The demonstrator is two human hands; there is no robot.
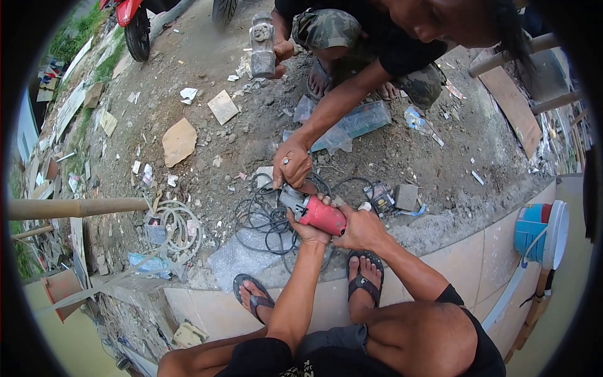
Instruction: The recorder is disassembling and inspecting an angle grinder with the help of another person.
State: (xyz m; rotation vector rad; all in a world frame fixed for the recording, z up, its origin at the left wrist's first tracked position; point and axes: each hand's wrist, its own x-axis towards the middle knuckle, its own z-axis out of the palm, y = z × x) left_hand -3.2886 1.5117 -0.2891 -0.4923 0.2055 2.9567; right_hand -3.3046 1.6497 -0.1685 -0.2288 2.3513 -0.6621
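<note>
Squatting with sandalled feet on the pale tiled ledge (465, 257), the person holds a red angle grinder (323, 215) out over the ledge's far edge, in the middle of the scene. The left hand (310, 231) is closed in a cupped grip around the near side of its body, close to the metal head, which points left. The right hand (361, 227) wraps the rear end, fingers curled snugly. Off to the right stand a white bucket (557, 235) and a blue container (527, 234).

Just beyond the ledge, a sheet of bubble wrap (242, 259) lies left of the grinder, with a tangle of black cord (259, 218) partly over it. Further left is a coil of pale hose (182, 227); to the right, a dark printed box (379, 198) sits beside a grey block (407, 197).

From the far side a co-worker's hand (294, 164) reaches down to the grinder's head; whether the fingertips touch it I cannot tell. Behind that arm lies clear plastic packaging (367, 118). Farther left, a tan slab (179, 142) and a squarish tile piece (223, 107) rest on the dirt. Farthest off, the co-worker's other hand grips a grey, blocky tool (262, 45), and a motorbike wheel (137, 36) shows at far left.
</note>
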